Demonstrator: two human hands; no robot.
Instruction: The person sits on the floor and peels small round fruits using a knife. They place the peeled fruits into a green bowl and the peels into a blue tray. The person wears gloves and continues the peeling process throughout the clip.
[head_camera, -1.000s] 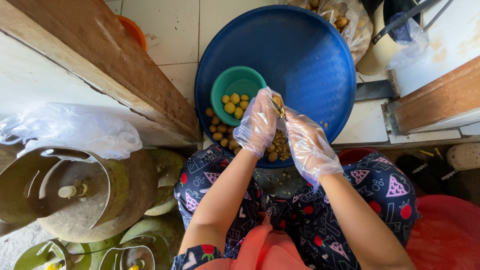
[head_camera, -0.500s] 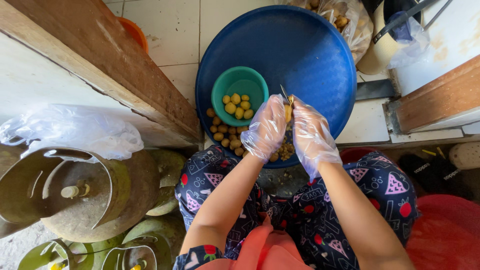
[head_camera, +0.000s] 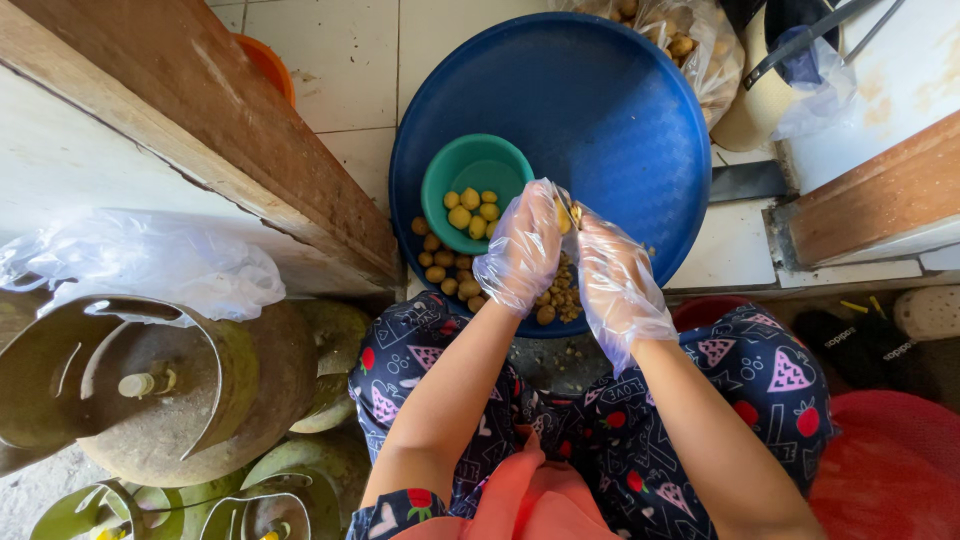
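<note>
My gloved hands over the blue tray (head_camera: 600, 110).
My left hand (head_camera: 522, 248) and right hand (head_camera: 618, 285) together pinch one small yellow piece (head_camera: 567, 215), maybe a tuber, beside the green bowl (head_camera: 478, 170).

Clear plastic gloves (head_camera: 520, 250), bare forearms, navy patterned trousers (head_camera: 760, 370), orange top (head_camera: 530, 500).

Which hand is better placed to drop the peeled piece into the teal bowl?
Left. The left hand is right beside the teal bowl, nearly touching its rim, while the right hand sits farther off, over the blue tray.
</note>
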